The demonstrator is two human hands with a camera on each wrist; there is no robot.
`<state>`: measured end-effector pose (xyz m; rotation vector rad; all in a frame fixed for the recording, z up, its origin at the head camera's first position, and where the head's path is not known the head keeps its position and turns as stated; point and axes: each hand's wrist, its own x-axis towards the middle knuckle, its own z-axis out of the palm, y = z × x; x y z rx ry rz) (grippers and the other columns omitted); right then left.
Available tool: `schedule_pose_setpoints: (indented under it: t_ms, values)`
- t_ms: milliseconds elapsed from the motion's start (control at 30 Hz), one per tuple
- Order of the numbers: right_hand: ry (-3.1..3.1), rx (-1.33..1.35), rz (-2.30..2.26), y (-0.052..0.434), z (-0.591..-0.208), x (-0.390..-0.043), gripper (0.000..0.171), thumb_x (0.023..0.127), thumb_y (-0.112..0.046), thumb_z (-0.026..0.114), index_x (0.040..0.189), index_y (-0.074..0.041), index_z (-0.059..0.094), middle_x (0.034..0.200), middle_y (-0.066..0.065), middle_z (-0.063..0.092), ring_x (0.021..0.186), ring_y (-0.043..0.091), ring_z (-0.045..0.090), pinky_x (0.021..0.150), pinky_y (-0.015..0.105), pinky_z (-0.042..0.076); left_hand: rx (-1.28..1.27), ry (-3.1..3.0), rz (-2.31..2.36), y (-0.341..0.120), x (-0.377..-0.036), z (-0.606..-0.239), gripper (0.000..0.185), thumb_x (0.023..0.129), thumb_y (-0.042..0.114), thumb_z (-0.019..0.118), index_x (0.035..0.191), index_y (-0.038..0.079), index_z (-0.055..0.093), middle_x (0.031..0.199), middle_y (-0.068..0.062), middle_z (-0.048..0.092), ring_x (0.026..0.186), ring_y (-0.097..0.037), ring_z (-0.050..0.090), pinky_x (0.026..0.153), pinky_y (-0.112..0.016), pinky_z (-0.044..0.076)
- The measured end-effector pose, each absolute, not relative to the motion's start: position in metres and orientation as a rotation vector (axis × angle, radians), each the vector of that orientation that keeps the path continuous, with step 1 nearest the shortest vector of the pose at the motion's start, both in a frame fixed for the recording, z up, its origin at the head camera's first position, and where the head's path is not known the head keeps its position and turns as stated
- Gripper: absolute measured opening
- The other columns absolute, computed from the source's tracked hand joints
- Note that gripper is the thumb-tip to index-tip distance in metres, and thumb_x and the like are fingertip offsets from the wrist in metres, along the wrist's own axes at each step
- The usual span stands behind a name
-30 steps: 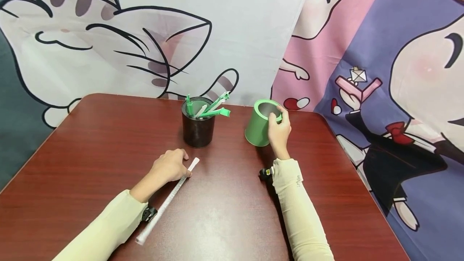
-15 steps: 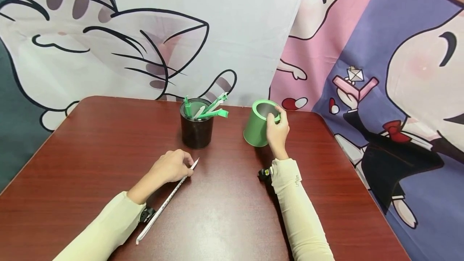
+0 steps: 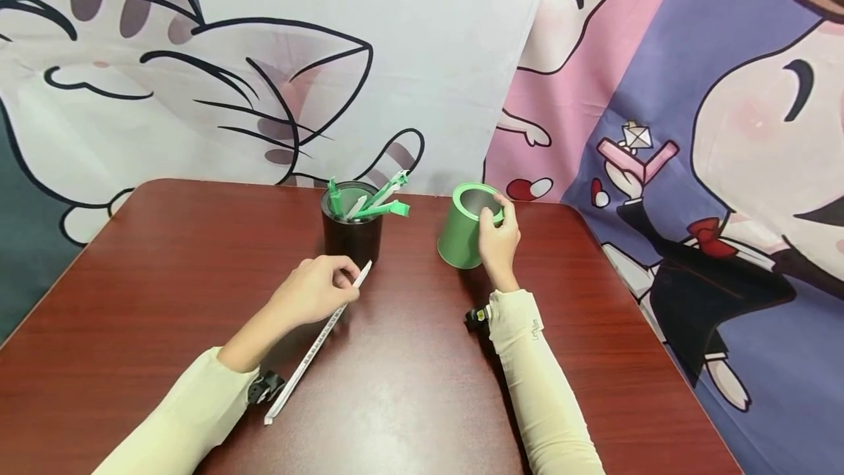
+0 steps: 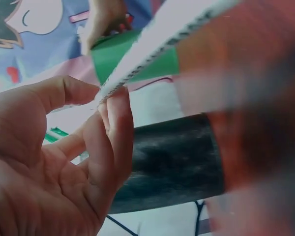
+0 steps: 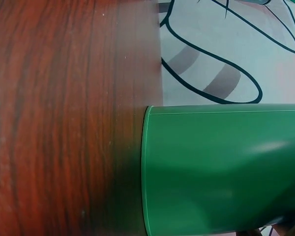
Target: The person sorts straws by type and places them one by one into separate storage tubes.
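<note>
My left hand (image 3: 316, 292) pinches a long clear ruler (image 3: 310, 354) near its far end, and that end is lifted toward the black cup (image 3: 352, 233). In the left wrist view the ruler (image 4: 137, 66) runs between thumb and fingers (image 4: 113, 123), with the black cup (image 4: 172, 162) close behind. My right hand (image 3: 497, 237) grips the rim of a green cup (image 3: 461, 229), which tilts toward me. The right wrist view shows only the green cup's wall (image 5: 221, 167). Green and white pens (image 3: 379, 200) stand in the black cup.
The red-brown table (image 3: 165, 270) has rounded corners, and its right edge falls off just past the green cup. A cartoon-print cloth (image 3: 659, 94) hangs behind and to the right. Small black devices sit at both wrists (image 3: 478, 316).
My left hand has taken the ruler between its fingers and raised the far end off the table, moving it toward the black cup. The right hand holds the green cup as before.
</note>
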<state>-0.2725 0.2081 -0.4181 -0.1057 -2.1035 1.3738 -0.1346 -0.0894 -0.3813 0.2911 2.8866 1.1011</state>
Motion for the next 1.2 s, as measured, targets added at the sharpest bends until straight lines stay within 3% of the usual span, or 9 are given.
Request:
schedule_pose_setpoints:
  t_ms: [467,900,1200]
  values:
    - [-2.095,-0.108,1.369,0.209,-0.421,-0.273,0.039,0.09,-0.021,0.055,0.128,-0.016,0.064,0.121,0.01,0.067,0.096,0.024,0.056,0.086,0.041,0.043,0.542,2.818,1.546,-0.07,-0.118,-0.341,0.015,0.082,0.011,0.068,0.093,0.021,0.069,0.075,0.01,0.068,0.062,-0.01,0.063,0.064,-0.031,0.05]
    - [-2.087,-0.112,1.359,0.208,-0.425,-0.272,0.038,0.09,-0.02,0.056,0.127,-0.015,0.064,0.12,0.009,0.068,0.096,0.025,0.056,0.086,0.042,0.042,0.842,2.968,1.913,-0.045,-0.121,-0.297,0.011,0.083,0.008,0.074,0.09,0.016,0.07,0.081,0.007,0.074,0.068,0.002,0.066,0.065,-0.026,0.053]
    - [-2.079,-0.086,1.338,0.207,-0.422,-0.273,0.038,0.091,-0.02,0.055,0.127,-0.015,0.064,0.121,0.008,0.068,0.096,0.025,0.057,0.085,0.041,0.042,0.998,3.038,1.978,-0.039,-0.129,-0.258,0.009,0.083,0.004,0.074,0.088,0.011,0.07,0.081,0.003,0.075,0.071,-0.005,0.071,0.066,-0.028,0.056]
